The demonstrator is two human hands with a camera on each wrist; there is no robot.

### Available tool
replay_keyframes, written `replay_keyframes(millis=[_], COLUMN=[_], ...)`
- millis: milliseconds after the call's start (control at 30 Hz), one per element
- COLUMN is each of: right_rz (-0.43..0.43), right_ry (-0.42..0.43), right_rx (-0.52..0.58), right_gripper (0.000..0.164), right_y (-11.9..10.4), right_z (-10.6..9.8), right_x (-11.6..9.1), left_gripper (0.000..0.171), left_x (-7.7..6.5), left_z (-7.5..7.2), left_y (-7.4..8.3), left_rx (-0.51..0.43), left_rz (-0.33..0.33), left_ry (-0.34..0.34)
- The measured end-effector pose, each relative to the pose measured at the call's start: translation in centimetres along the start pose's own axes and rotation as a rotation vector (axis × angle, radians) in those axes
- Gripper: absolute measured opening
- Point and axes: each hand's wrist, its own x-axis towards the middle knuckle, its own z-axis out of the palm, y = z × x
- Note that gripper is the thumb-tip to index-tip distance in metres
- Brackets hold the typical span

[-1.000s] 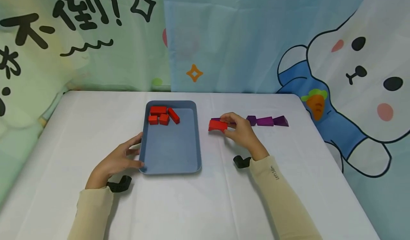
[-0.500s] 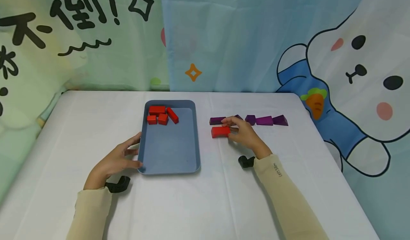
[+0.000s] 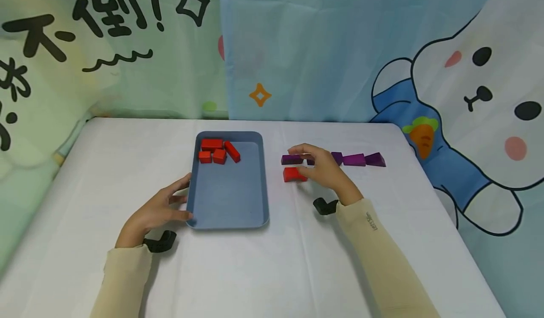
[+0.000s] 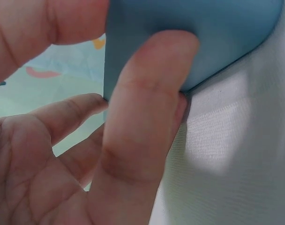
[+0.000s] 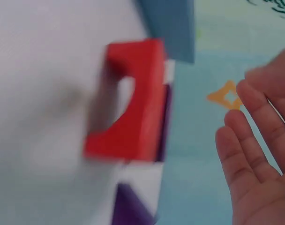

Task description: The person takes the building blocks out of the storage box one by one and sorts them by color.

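- On the white cloth [image 3: 238, 280], to the right of the tray [image 3: 229, 202], found the red arch block [image 3: 291, 175], long axis running left to right, hollow turned toward the cloth as far as blur in the right wrist view allowed.
- Just above its right end, saw the right hand [image 3: 324, 169], with the thumb overlapping the block in the head view, yet fingers [image 5: 234, 150] clear of it in the wrist view: relaxed, holding nothing.
- From that grip, read the block as lying left and below, its length pointing away from the palm; judged any fresh grasp likely to hinge on this, with the right-hand end closest.
- Just behind the block, noted the row of purple blocks [image 3: 354, 160], roughly parallel, partly covered by the right hand.
- In the tray's far left part, counted four red blocks [image 3: 211, 144].
- At the tray's left wall, saw the left hand [image 3: 158, 210], spread, thumb and fingertips resting against it; reckoned much farther from the arch than the right.
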Motion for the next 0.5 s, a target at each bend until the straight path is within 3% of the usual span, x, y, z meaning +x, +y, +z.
replay_keyframes(millis=[367,500], right_rz=[-0.1,-0.089], right_ry=[-0.237,-0.318], right_rx=[0.096,0.149], right_gripper=[0.055,0.059], right_y=[-3.2,-3.7], right_z=[2.9,4.1], right_x=[7.9,10.3], left_gripper=[0.108,0.108], left_x=[-0.1,0.0], left_z=[-0.2,-0.2], left_y=[-0.1,0.0], left_rx=[-0.031,-0.025], left_rz=[0.003,0.006], left_ry=[-0.001,0.001])
